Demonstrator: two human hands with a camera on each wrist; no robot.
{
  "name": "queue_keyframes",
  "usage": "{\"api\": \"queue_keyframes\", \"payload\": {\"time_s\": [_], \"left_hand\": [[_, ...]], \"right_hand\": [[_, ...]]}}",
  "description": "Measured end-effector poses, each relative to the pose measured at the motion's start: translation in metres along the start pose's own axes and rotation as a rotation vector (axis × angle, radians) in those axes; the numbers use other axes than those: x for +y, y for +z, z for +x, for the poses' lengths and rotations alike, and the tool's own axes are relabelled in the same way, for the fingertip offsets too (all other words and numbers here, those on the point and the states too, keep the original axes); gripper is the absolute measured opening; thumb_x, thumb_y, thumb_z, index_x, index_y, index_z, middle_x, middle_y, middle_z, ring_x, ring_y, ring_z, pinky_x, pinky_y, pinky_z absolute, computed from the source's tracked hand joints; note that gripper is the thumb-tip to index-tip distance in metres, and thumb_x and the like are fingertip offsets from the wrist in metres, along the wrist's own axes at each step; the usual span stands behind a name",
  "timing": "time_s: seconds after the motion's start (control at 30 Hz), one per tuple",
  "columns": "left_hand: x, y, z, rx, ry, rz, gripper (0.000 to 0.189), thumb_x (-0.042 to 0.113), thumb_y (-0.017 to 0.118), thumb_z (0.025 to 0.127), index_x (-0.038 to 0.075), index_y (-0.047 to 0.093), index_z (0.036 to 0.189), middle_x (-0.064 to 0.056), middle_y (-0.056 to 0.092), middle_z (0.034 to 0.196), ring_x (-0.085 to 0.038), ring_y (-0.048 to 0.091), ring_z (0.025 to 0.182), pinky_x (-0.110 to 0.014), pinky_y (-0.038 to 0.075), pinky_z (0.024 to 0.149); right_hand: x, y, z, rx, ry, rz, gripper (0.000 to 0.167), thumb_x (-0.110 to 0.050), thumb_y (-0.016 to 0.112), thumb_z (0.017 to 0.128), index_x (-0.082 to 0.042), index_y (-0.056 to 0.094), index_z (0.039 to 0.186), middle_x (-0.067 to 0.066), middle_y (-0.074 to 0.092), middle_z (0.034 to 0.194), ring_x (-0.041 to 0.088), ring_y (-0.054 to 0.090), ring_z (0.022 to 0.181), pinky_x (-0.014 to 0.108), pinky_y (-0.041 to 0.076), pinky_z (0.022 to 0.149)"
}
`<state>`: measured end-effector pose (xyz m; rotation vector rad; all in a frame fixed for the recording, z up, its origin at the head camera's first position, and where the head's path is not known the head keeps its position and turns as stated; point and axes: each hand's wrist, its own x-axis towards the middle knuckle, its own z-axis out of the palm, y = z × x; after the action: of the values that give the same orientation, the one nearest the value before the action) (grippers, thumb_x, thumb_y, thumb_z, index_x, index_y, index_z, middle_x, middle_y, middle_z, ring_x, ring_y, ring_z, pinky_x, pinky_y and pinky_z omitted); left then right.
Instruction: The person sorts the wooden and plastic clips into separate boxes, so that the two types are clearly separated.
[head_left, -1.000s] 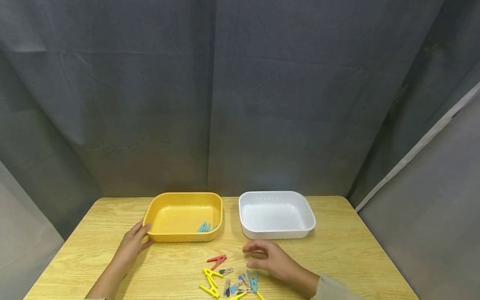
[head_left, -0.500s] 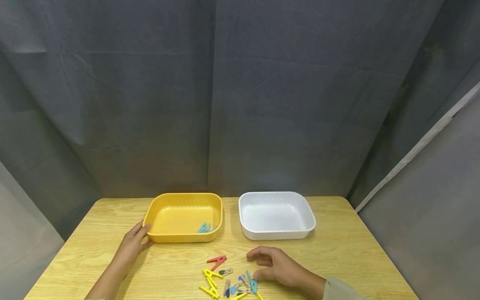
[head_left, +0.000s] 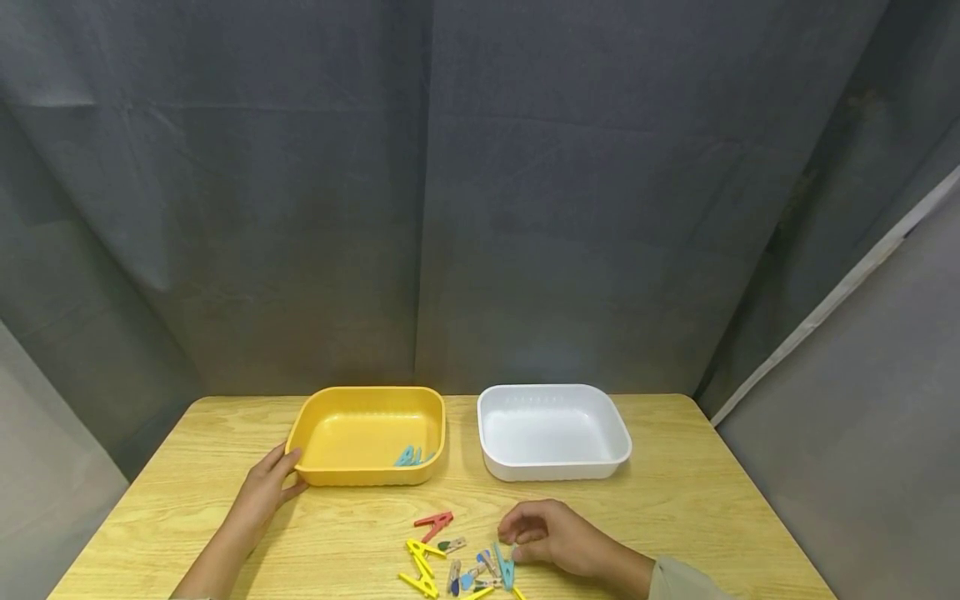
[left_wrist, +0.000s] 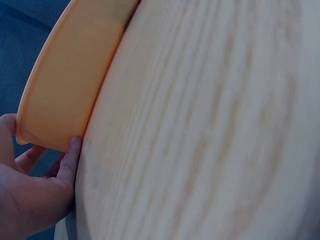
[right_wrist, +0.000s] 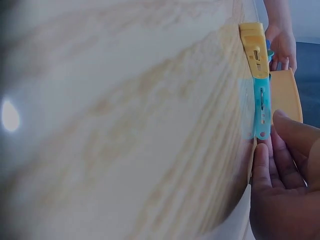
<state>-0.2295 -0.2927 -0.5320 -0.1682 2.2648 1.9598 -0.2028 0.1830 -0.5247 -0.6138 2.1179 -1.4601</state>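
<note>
My left hand (head_left: 262,492) holds the near left corner of a yellow plastic tray (head_left: 360,477). In the left wrist view its thumb lies along the tray's wall (left_wrist: 70,75) and fingers reach round the corner. Light blue clothespins (head_left: 408,456) lie inside that tray. My right hand (head_left: 558,537) is low over the table, fingers bent, thumb and fingertips right at the handle end of a light blue clothespin (head_left: 506,572). From the right wrist, this clothespin (right_wrist: 262,107) shows just ahead of the parted thumb and fingers, with a yellow clothespin (right_wrist: 255,50) beyond.
A white plastic tray (head_left: 555,472) stands right of the yellow one. Left of my right hand lie a red clothespin (head_left: 435,522), yellow clothespins (head_left: 422,567) and several small wooden clothespins (head_left: 453,545) with coloured ends. Grey curtains (head_left: 420,208) surround the wooden table (head_left: 697,517).
My right hand has moved slightly right and toward me, down to the light blue clothespin, and its thumb and fingers have drawn closer together. The left hand and both trays stay put.
</note>
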Motion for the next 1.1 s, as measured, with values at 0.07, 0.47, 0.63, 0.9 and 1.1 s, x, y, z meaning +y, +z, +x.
{"api": "queue_keyframes", "payload": {"time_s": [0.07, 0.47, 0.63, 0.9, 1.1], "left_hand": [[0.0001, 0.0003, 0.0005, 0.000, 0.000, 0.002, 0.069, 0.042, 0.040, 0.113, 0.004, 0.016, 0.164, -0.022, 0.017, 0.169, -0.043, 0.027, 0.151, -0.041, 0.050, 0.112], [-0.0014, 0.0006, -0.0003, -0.001, 0.011, 0.010, 0.070, 0.044, 0.040, 0.112, 0.004, 0.016, 0.164, -0.022, 0.019, 0.168, -0.043, 0.027, 0.150, -0.042, 0.049, 0.113], [-0.0010, 0.0007, -0.0007, 0.006, 0.012, 0.009, 0.069, 0.044, 0.041, 0.112, 0.005, 0.018, 0.164, -0.021, 0.020, 0.168, -0.042, 0.028, 0.150, -0.042, 0.050, 0.113], [-0.0009, 0.0002, -0.0001, 0.005, 0.010, 0.010, 0.069, 0.043, 0.040, 0.112, 0.004, 0.017, 0.164, -0.021, 0.019, 0.168, -0.042, 0.028, 0.150, -0.043, 0.049, 0.113], [-0.0017, -0.0002, 0.0015, -0.002, 0.004, 0.010, 0.069, 0.042, 0.040, 0.113, 0.003, 0.015, 0.164, -0.022, 0.016, 0.169, -0.044, 0.026, 0.151, -0.044, 0.048, 0.114]], "right_hand": [[0.0008, -0.0004, -0.0001, -0.005, -0.007, 0.001, 0.023, -0.004, 0.079, 0.089, -0.005, 0.072, 0.111, 0.006, 0.074, 0.108, 0.019, 0.069, 0.102, 0.022, 0.060, 0.088], [0.0036, -0.0020, -0.0045, -0.047, -0.109, 0.015, 0.014, 0.000, 0.077, 0.088, -0.003, 0.071, 0.100, 0.009, 0.073, 0.100, 0.014, 0.067, 0.090, 0.024, 0.061, 0.081], [0.0055, -0.0027, -0.0043, -0.034, -0.109, 0.011, 0.012, 0.002, 0.076, 0.088, -0.003, 0.071, 0.098, 0.010, 0.073, 0.098, 0.014, 0.067, 0.088, 0.024, 0.061, 0.079], [0.0039, -0.0044, -0.0034, -0.031, -0.131, 0.036, 0.010, 0.001, 0.074, 0.090, -0.002, 0.071, 0.099, 0.012, 0.072, 0.098, 0.014, 0.067, 0.089, 0.023, 0.060, 0.080], [-0.0022, -0.0066, -0.0020, -0.011, -0.158, 0.060, 0.010, 0.003, 0.073, 0.090, -0.001, 0.071, 0.100, 0.008, 0.071, 0.095, 0.012, 0.065, 0.086, 0.021, 0.059, 0.076]]}}
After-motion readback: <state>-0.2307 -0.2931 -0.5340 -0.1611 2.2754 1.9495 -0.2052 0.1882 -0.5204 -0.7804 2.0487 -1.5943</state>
